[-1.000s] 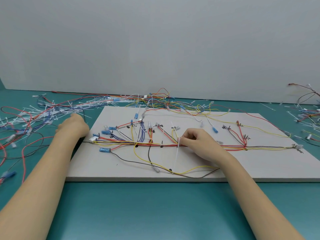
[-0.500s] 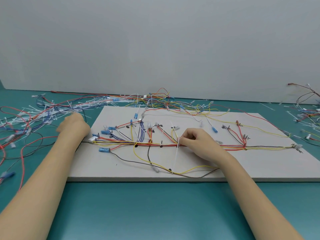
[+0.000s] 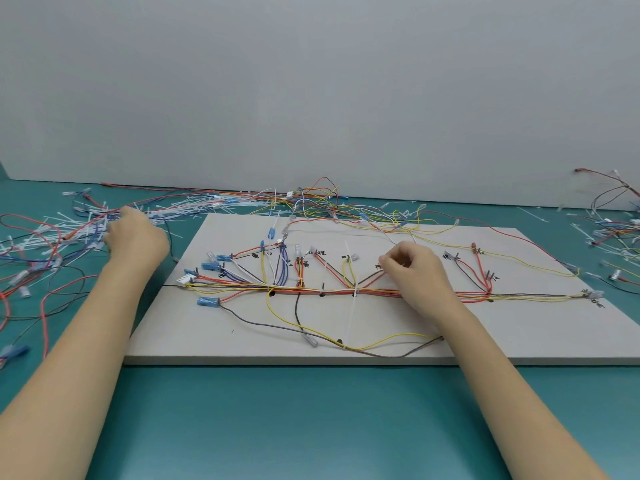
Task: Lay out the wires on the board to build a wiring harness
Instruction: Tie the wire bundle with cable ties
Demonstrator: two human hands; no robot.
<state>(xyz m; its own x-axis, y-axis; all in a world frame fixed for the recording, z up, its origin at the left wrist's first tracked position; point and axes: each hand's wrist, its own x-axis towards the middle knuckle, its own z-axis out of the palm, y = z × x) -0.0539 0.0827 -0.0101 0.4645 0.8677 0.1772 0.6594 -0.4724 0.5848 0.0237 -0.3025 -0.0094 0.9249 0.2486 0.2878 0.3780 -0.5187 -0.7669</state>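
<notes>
Board [image 3: 519, 327] flat, matte | left grip [image 3: 133, 237] unclear, in loose ties [image 3: 69, 233] | right grip [image 3: 412, 268] curled, contents unclear

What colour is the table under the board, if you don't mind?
Teal table, clearest in the head view.

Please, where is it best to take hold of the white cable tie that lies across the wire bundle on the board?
Probably the long free tail of the white cable tie, pinched from above near its near end: it lies bare on the board, away from the crowded wire bundle.
</notes>
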